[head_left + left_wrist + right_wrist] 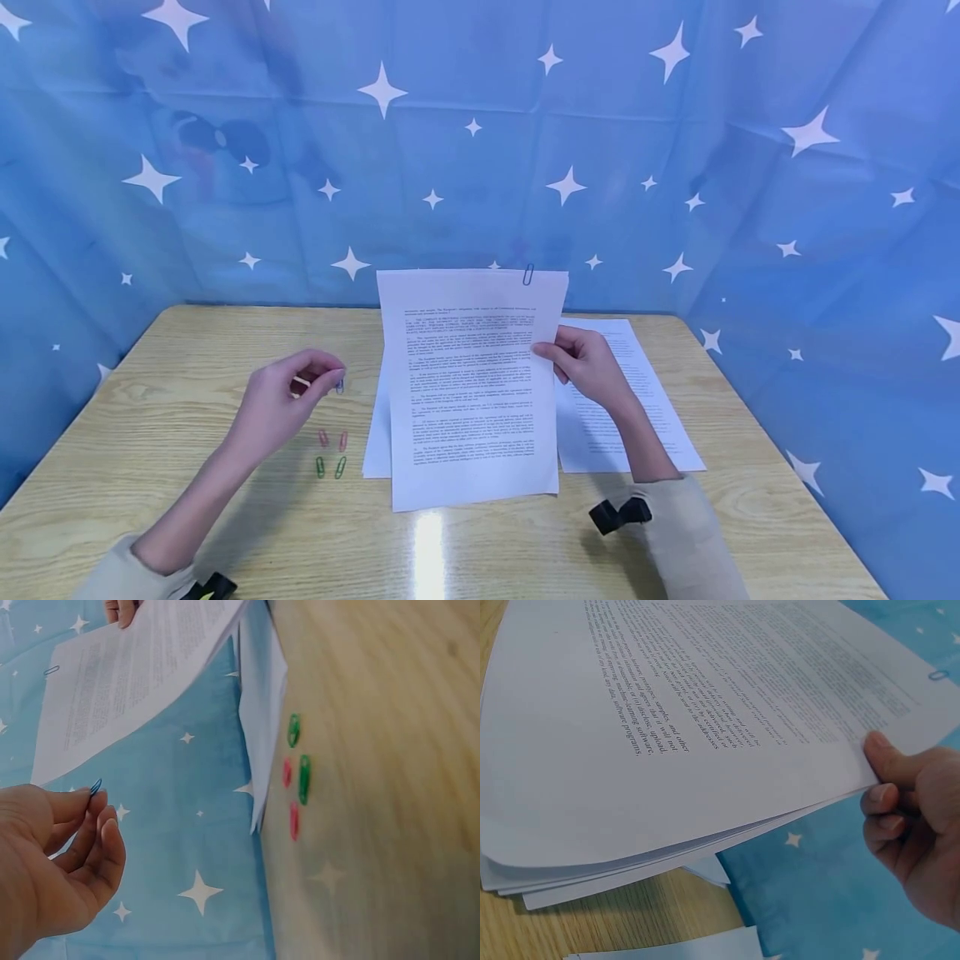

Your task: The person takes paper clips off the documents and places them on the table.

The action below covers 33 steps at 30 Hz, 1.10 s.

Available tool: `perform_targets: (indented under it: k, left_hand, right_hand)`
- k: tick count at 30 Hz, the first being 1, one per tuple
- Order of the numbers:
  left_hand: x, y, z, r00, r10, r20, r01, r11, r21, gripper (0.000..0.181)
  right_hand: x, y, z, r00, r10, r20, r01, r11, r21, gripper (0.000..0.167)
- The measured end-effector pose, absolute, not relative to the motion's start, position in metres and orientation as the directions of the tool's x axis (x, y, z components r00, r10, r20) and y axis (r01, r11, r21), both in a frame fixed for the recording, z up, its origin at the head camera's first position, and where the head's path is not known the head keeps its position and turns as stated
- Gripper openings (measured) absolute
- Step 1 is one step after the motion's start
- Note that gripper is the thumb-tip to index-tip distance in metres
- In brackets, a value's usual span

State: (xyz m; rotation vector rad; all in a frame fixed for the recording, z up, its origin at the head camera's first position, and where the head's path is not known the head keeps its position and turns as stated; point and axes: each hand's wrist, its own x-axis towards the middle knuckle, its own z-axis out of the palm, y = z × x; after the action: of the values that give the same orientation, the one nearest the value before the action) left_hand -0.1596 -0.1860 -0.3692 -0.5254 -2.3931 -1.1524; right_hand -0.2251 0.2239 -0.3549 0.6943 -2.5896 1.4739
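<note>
My right hand pinches the right edge of a stack of printed sheets, holding it upright above the table. In the right wrist view several layers of paper show along the stack's lower edge. A blue paper clip sits on the stack's top edge, toward the right corner. Off to the left of the sheets, my left hand pinches a second blue paper clip between thumb and index finger. On the table below that hand lie two pink paper clips and two green paper clips.
More printed paper lies on the table behind the held stack at right. Another white sheet shows at its left. The wooden table ends at a blue curtain with white stars.
</note>
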Motion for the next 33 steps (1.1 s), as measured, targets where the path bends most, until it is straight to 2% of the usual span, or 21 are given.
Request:
perform_targets:
  k: [9,17,33]
  left_hand:
    - [-0.152,-0.193,-0.378,-0.868,0.19,0.458,0.472,0.6,0.646,0.008]
    - [-0.146,-0.2,-0.385,-0.929,0.225,0.295,0.37,0.624,0.688,0.003]
    - [-0.139,-0.208,-0.396,-0.946,0.291,0.145,0.309,0.669,0.676,0.006]
  right_hand:
    - [-0.226,0.224,-0.357,-0.893,-0.346,0.287,-0.423,0.431,-0.797,0.026]
    - [-0.226,0.224,-0.356,-0.897,-0.344,0.278,-0.415,0.435,-0.799,0.026]
    - [-0.226,0.224,-0.356,-0.893,-0.348,0.287,-0.425,0.437,-0.793,0.025]
